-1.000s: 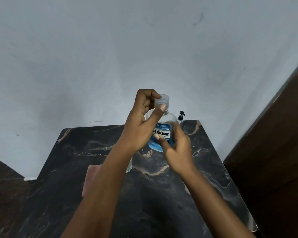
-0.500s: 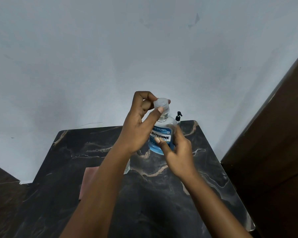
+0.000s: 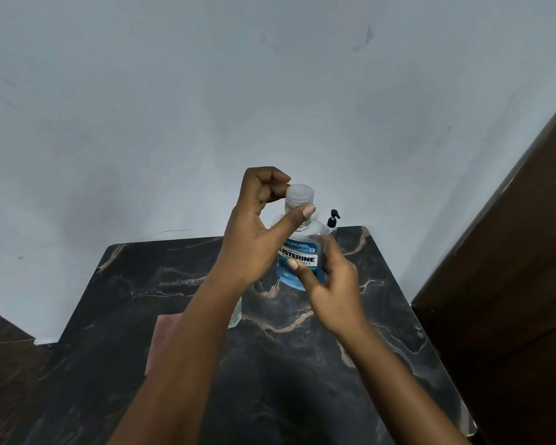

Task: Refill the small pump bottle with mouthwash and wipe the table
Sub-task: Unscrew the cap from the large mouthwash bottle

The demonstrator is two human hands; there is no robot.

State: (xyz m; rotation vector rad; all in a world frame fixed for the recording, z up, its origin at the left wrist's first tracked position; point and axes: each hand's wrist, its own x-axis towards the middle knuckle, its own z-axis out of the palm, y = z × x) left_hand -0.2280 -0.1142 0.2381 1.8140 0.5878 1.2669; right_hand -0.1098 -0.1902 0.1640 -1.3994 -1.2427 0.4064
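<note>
Now early stage | left hand pinches cap of Listerine mouthwash bottle standing on table | right hand grips bottle body | refilling, wiping not yet done

Mouthwash bottle on table, pump bottle right behind it

One head-worn wide-angle camera gave the only view. It looked forward and steeply down over a dark marble tabletop, facing the pale wall behind the tabletop's far edge. It sat close above both forearms, which entered from the bottom edge of the frame. Lens distortion bent the tabletop's side edges and the brown panel at right.
</note>
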